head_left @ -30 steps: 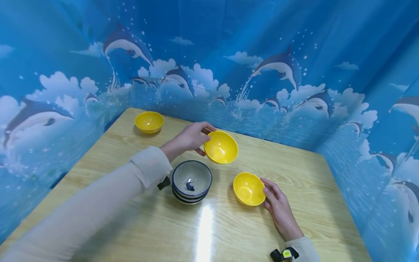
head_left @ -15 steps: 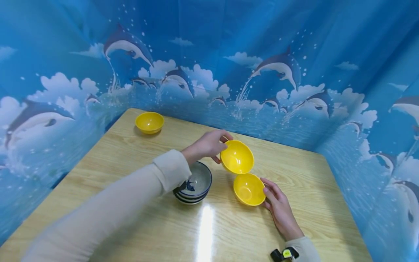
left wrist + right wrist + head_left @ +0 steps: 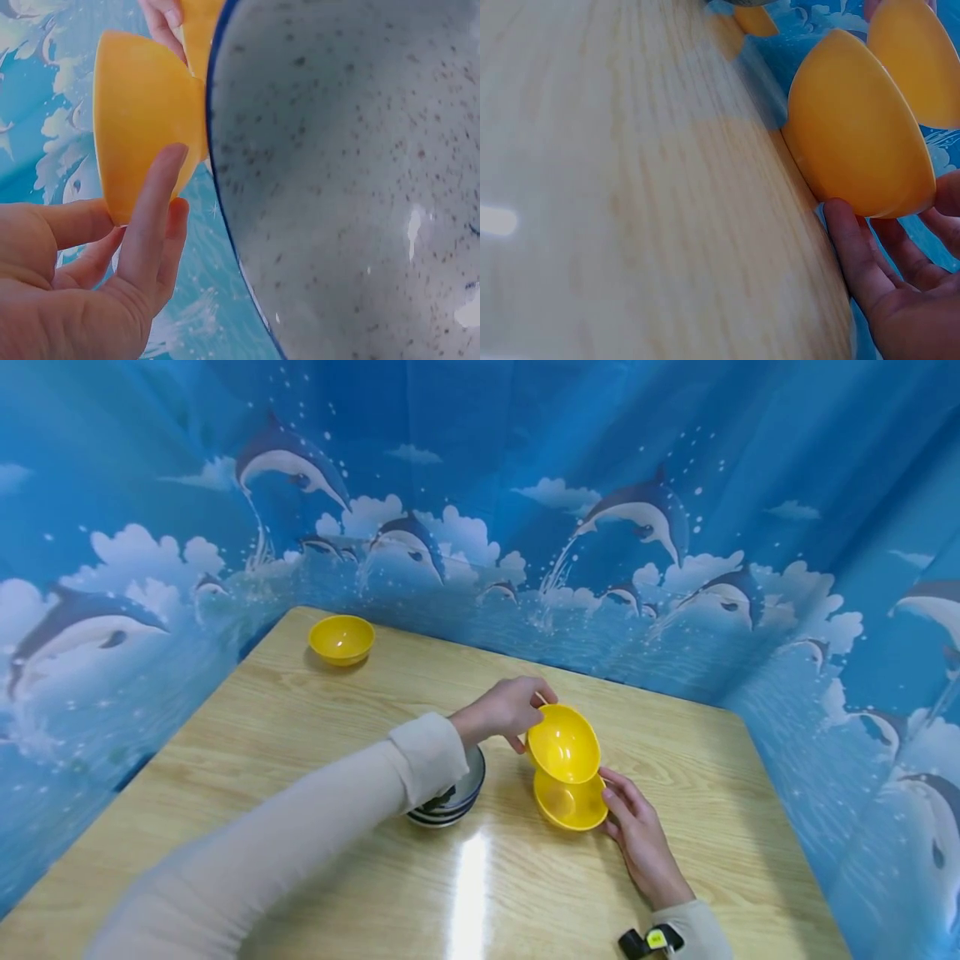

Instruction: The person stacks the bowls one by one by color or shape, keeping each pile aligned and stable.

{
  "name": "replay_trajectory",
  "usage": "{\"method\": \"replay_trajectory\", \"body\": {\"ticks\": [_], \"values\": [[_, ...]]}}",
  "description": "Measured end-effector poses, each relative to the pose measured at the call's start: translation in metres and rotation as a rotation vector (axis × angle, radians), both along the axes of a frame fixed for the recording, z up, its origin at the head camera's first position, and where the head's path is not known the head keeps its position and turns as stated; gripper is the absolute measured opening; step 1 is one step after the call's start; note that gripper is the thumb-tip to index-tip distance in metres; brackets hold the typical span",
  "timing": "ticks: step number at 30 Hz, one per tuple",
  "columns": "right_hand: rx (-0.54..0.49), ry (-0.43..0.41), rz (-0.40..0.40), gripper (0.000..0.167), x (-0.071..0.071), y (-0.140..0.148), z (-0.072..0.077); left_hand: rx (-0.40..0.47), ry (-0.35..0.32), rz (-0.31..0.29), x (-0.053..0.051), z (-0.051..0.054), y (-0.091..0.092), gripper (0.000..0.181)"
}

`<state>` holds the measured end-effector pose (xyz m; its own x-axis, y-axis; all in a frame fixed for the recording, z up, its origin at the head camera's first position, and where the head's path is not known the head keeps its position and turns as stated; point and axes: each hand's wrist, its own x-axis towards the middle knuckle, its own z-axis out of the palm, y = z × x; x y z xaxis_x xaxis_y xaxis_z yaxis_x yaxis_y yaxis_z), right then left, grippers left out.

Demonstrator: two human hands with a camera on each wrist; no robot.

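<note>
Head view: the left hand (image 3: 510, 706) pinches the far-left rim of a tilted yellow bowl (image 3: 566, 743), its fingers parted only by the bowl's wall, above and just to the far side of a second yellow bowl (image 3: 573, 812) on the bench (image 3: 690, 760). Whether the two touch, I cannot tell. The right hand (image 3: 637, 835) holds that lower bowl's right side, fingers curled round it and thumb at the rim. A third yellow bowl (image 3: 342, 639) sits at the far left, well apart.

Likely trouble: with one edge gripped, the upper bowl could swivel, strike the lower rim and wedge askew. Loose steadying on the right would let the lower one skid. The left sleeve (image 3: 427, 760) also crosses the stacked blue-rimmed bowls (image 3: 471, 781), so a dropping forearm might knock them
</note>
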<state>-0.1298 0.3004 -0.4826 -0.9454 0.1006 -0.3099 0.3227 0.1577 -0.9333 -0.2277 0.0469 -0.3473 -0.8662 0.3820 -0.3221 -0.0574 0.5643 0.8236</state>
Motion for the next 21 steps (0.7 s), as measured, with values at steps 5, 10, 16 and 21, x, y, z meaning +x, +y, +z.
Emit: {"method": "replay_trajectory", "body": {"ticks": [5,10,16,21], "values": [[-0.003,0.002,-0.003,0.05,0.001,0.001,0.0,-0.02,-0.014,-0.047,0.003,-0.004,0.01,0.037],[0.004,-0.003,0.01,0.051,0.0,0.0,-0.001,-0.048,-0.022,-0.074,0.006,-0.006,0.017,0.039],[-0.009,-0.006,0.018,0.05,0.001,0.0,0.001,-0.094,-0.015,-0.116,0.007,-0.005,0.026,0.039],[-0.03,0.007,0.042,0.049,0.003,0.002,0.002,-0.152,-0.01,-0.164,0.006,0.002,0.034,0.037]]}}
